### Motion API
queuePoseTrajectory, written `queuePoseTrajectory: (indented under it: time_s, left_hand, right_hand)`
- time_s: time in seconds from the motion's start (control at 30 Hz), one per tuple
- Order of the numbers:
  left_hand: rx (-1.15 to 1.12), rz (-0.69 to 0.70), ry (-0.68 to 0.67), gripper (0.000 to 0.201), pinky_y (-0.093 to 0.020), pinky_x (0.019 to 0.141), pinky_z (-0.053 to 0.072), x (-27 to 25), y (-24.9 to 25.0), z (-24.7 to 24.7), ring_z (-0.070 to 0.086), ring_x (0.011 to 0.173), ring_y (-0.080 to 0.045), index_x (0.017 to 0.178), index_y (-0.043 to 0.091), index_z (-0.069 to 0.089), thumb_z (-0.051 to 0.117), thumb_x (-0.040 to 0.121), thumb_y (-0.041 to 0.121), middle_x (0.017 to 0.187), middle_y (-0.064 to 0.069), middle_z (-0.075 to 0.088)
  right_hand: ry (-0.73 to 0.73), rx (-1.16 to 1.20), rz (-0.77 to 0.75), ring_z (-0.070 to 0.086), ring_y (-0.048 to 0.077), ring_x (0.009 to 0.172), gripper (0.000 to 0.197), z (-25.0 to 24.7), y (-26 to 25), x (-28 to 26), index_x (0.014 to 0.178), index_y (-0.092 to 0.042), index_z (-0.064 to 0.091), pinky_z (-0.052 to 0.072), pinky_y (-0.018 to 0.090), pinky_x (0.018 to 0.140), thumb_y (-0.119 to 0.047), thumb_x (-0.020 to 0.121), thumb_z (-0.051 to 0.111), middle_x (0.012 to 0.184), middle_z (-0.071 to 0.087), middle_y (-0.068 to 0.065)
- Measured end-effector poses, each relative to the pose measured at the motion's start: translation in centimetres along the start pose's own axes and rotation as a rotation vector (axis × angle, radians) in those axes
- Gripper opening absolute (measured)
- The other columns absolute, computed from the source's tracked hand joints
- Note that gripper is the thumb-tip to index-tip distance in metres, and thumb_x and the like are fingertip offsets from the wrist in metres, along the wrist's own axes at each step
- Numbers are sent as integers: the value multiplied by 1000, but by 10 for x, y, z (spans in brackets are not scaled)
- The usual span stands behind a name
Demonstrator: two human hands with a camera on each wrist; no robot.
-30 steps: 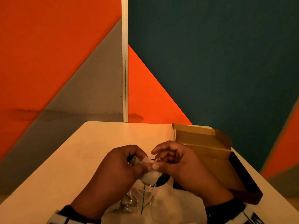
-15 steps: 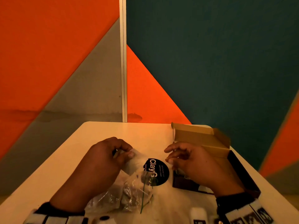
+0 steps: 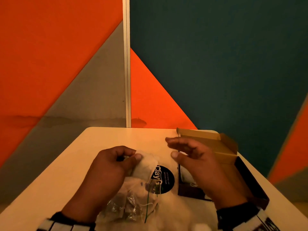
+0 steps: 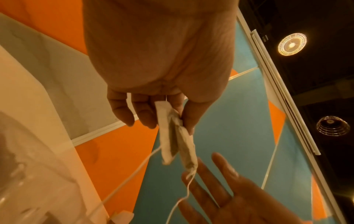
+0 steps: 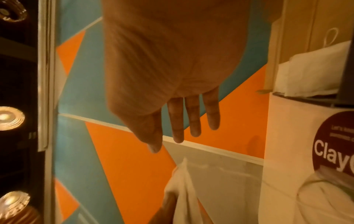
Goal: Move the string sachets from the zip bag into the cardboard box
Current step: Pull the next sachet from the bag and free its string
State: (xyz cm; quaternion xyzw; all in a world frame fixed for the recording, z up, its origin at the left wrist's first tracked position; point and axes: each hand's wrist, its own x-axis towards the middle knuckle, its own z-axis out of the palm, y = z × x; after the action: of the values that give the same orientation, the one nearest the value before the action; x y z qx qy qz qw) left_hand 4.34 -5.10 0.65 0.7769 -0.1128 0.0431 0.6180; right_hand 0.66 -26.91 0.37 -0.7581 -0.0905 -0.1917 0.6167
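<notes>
My left hand pinches two white string sachets between thumb and fingers, just above the zip bag. In the left wrist view the sachets hang from my left hand, strings trailing down. The clear zip bag with a round black label lies on the table and holds more sachets. My right hand hovers open with straight fingers between the sachets and the cardboard box. The box stands open at the right, with white sachets inside.
The pale table carries everything; its far edge meets an orange, grey and teal wall panel. The box's brown lid flap stands up behind my right hand. Bare tabletop lies left and beyond the hands.
The hands have parted: my right hand let go, opened and moved right toward the box. My left hand keeps the sachets and has drifted slightly left.
</notes>
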Motion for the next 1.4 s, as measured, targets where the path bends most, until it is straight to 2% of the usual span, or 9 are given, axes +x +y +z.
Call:
queuePoseTrajectory:
  time_s: [0.17,0.33,0.5,0.63,0.9,1.13,1.23,1.3,1.4]
  left_hand:
    - [8,-41,-52,8,-38,75,58,-3,2,8,74,73,-18,80,25,79,73,85,26,77,-1,77]
    - [151,26,-76,11,-23,62,48,-5,3,10,68,66,-4,78,26,77,72,87,29,74,11,74]
    - [213,58,-108,10,-18,60,44,-4,2,5,67,70,1,79,30,76,71,87,32,78,15,73]
    - [85,89,-178,7,-25,68,49,-5,3,1,67,70,-6,80,30,77,72,85,30,80,5,74]
    - [-400,49,13,24,-31,67,49,-5,2,15,67,68,-12,85,12,78,68,71,29,82,-6,76]
    - [-441,12,78,13,-41,75,55,0,-4,23,71,75,-20,82,18,79,71,75,25,83,-8,77]
    - [-453,3,78,19,-45,80,55,-1,-4,22,71,78,-23,83,17,79,71,71,29,84,-9,77]
    - [-454,-5,72,22,-48,84,55,-1,-3,21,72,83,-28,85,17,79,71,69,31,86,-9,77]
    - [-456,-23,60,19,-45,79,55,-1,-3,24,72,80,-30,83,15,79,72,71,28,84,-12,77]
  right_hand:
    - [-86,-306,26,64,-10,94,27,23,-4,-6,103,-44,70,52,9,76,-28,84,79,98,71,-30]
    - [-12,-279,41,70,-4,86,15,21,-3,-4,93,-34,74,57,22,81,-20,87,76,87,77,-16]
    - [-15,-208,39,71,-4,87,20,7,-6,-2,96,-33,72,53,11,74,-14,91,71,88,78,-16]
    - [64,-115,53,73,6,85,20,1,1,2,93,-28,73,57,27,83,-9,87,73,88,79,-8]
    - [-17,42,185,74,13,74,12,7,2,1,96,-17,70,54,27,70,-8,88,71,87,80,4]
    - [-182,-16,244,76,21,88,14,15,-3,-2,92,-23,64,55,52,94,-15,87,75,89,80,4]
    - [-156,-77,182,71,11,105,16,9,-1,0,85,-28,64,57,44,94,-19,85,77,111,75,-15]
    - [-70,-64,98,63,4,118,12,1,-2,0,83,-30,65,59,27,85,-26,81,77,125,65,-29]
    - [-90,89,-2,53,-4,129,12,-1,-11,-4,90,-33,74,54,14,82,-35,79,79,136,57,-31]
